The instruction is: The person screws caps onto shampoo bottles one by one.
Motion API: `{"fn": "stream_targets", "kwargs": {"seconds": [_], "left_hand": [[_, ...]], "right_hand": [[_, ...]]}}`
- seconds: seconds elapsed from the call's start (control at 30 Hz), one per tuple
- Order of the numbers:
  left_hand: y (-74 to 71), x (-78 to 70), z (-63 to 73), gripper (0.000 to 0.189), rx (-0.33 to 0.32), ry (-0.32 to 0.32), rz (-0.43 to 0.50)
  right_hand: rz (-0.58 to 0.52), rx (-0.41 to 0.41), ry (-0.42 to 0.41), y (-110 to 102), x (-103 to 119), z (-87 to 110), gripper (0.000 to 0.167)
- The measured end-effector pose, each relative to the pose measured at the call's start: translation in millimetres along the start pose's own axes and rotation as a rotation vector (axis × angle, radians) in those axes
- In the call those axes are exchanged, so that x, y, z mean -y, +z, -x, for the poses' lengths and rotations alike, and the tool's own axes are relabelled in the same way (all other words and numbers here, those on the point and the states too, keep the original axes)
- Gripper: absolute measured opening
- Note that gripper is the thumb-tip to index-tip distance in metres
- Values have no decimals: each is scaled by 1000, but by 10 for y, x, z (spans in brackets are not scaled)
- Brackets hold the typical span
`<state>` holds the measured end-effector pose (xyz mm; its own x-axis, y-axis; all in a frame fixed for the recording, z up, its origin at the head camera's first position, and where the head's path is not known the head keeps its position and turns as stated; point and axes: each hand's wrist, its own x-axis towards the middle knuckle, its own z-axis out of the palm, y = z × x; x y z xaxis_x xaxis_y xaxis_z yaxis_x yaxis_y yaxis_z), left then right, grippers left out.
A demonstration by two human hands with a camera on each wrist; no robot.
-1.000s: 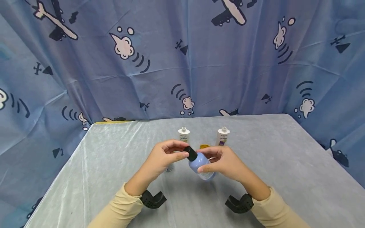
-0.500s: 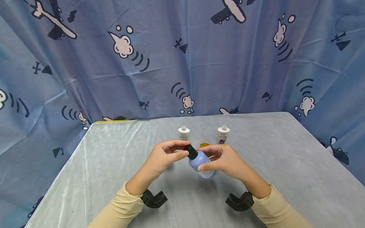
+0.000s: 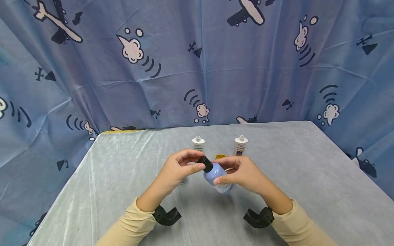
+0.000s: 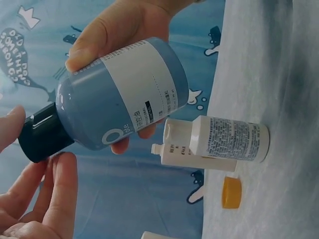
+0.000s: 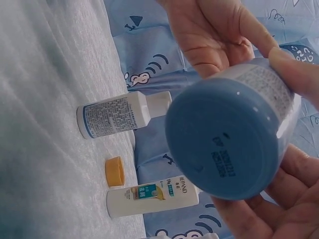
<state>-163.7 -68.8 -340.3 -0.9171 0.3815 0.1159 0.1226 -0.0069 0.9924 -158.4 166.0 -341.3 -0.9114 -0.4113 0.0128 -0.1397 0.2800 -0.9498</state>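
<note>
A light blue bottle [image 3: 213, 174] with a black cap [image 3: 205, 164] is held tilted above the table, its cap end up and to the left. The thumb and fingers of my left hand [image 3: 175, 171] pinch the cap, which sits on the bottle's neck. My right hand [image 3: 243, 174] grips the bottle's body around its white label [image 4: 144, 82]. In the right wrist view the bottle's base [image 5: 222, 142] faces the camera, with printed characters on it.
Behind the hands stand two white bottles with bare necks, one on the left [image 3: 198, 143] and one on the right [image 3: 240, 145]. A yellow cap [image 3: 220, 156] lies between them. A white-capped bottle [image 4: 229, 139] stands nearer, mostly hidden by my left hand in the head view.
Both hands keep their hold on the bottle and its cap in nearly the same place. My left thumb has shifted very slightly to the right along with the cap's position.
</note>
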Motion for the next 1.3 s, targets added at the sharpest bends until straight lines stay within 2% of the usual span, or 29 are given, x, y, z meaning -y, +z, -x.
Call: {"fn": "stream_targets", "kwargs": {"seconds": [0.33,0.63,0.93,1.3], "left_hand": [[-3,13,-2,36,-11,-11,-23],[1,-33,13,39,22,4,-28],[0,-41,13,42,74,47,-3],[32,-39,24,36,-21,-16,-24]], "right_hand": [[-2,1,-7,1,-3,-3,57],[-5,9,-19,-11,5,6,58],[-9,11,-16,-28,-1,17,57],[-10,11,-32,1,23,15,56]]}}
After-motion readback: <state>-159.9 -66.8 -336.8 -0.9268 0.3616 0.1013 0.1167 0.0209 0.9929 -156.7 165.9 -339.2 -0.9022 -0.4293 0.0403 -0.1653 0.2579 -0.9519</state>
